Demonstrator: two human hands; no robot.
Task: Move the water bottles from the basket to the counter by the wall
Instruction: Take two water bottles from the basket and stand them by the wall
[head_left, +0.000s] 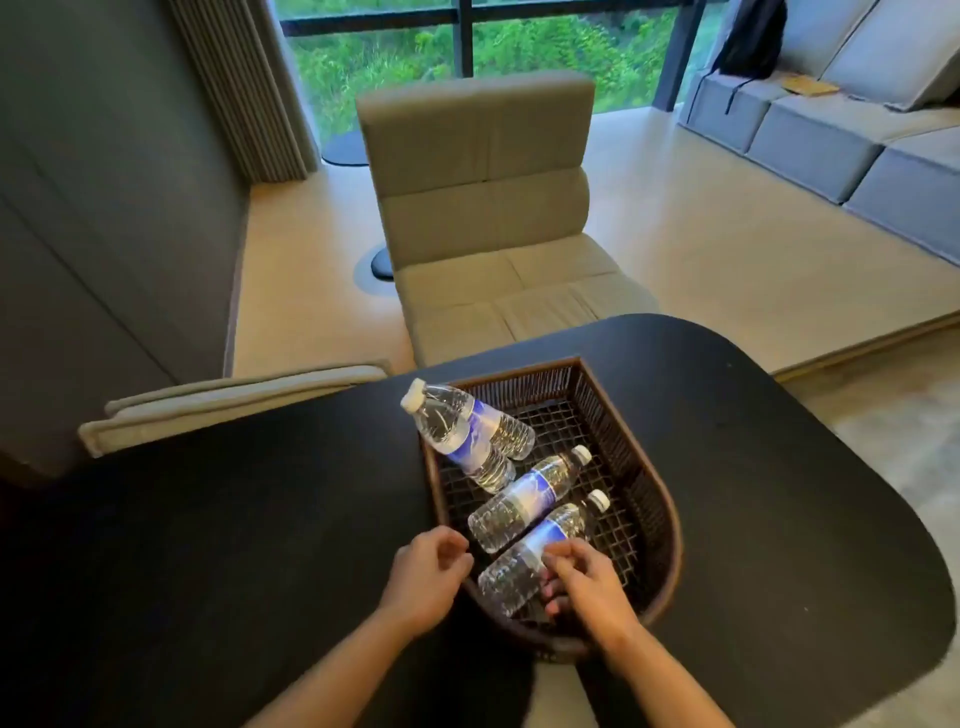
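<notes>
Head view: four water bottles (524, 501) lie in the dark woven basket (660, 525) at the black table's (234, 519) near edge. Right hand (584, 582) is curled around the nearest bottle (524, 564); left hand (426, 577), loosely curled and empty, hovers at the basket's left rim. A beige chair (488, 218) stands beyond the far edge.

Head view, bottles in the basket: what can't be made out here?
- How many bottles lean at the far corner: they overlap, so two is only a guess.
- Whether the right hand has closed on the nearest bottle: its fingers hide the contact.
- The basket near rim: covered by both wrists.
- The left hand palm: turned away.
- Label print: too small.
- The counter by the wall: out of frame.
</notes>
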